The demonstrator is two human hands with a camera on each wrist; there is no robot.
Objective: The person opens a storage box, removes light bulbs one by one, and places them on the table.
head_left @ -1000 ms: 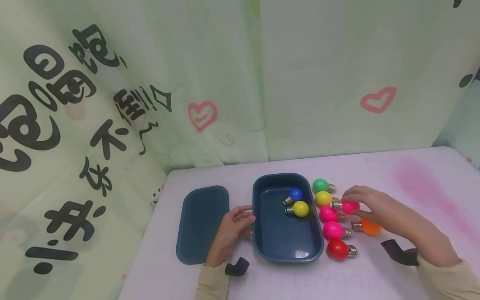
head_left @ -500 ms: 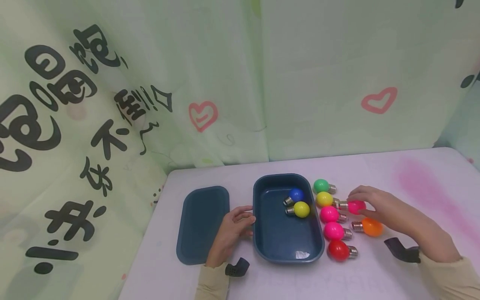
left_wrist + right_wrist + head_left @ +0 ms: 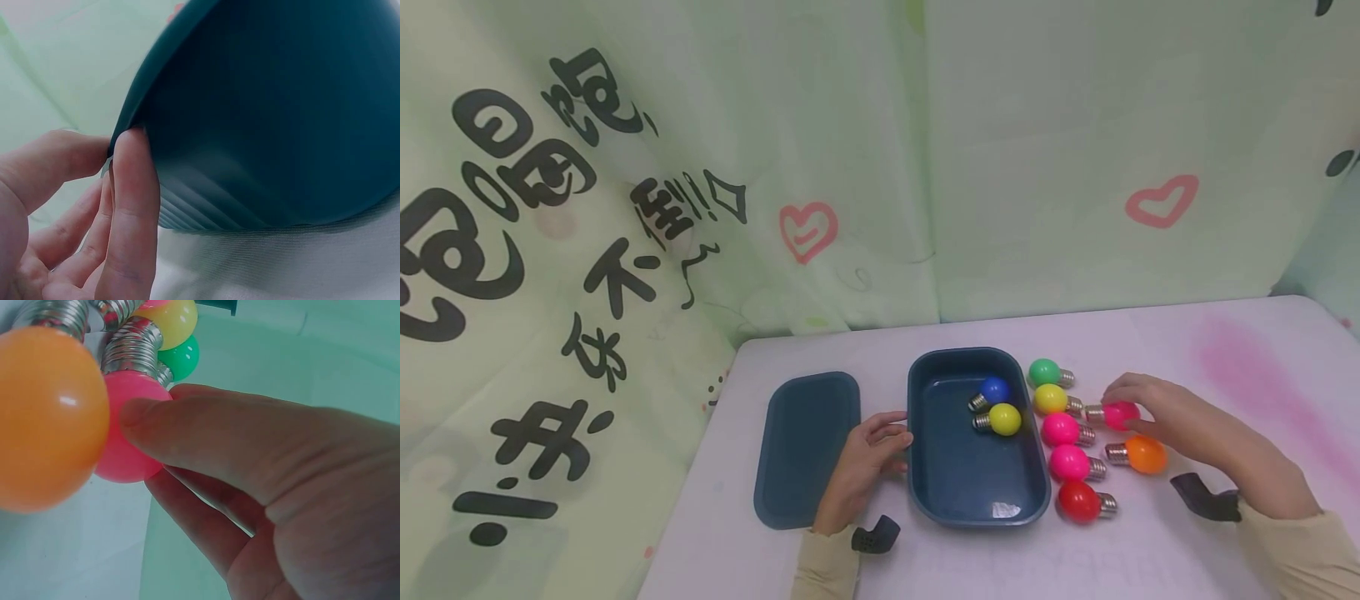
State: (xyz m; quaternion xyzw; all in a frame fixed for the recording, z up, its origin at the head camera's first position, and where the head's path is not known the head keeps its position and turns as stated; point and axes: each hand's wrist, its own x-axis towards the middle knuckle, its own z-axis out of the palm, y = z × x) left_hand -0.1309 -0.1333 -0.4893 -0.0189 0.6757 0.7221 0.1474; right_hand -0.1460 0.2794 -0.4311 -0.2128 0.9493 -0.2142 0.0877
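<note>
My right hand [image 3: 1183, 425] pinches a pink light bulb [image 3: 1120, 415] by its round end, with the silver screw base pointing left. In the right wrist view the thumb lies across the pink bulb [image 3: 125, 464], and an orange bulb [image 3: 47, 419] is close beside it. My left hand [image 3: 868, 458] pinches the left rim of a dark blue box [image 3: 966, 483]. The left wrist view has thumb and fingers at the edge of the box wall [image 3: 281, 125]. Inside the box lie a blue bulb [image 3: 995, 389] and a yellow bulb [image 3: 1004, 419].
Right of the box, a column of bulbs runs from green [image 3: 1044, 372] through yellow [image 3: 1049, 399] and two pink ones [image 3: 1061, 429] to red [image 3: 1078, 502]. A flat dark lid [image 3: 805, 442] lies left of the box. A printed curtain [image 3: 1037, 167] hangs behind the table.
My right hand has moved slightly to the right with the pink bulb, away from the column of bulbs. My left hand has stayed at the box rim.
</note>
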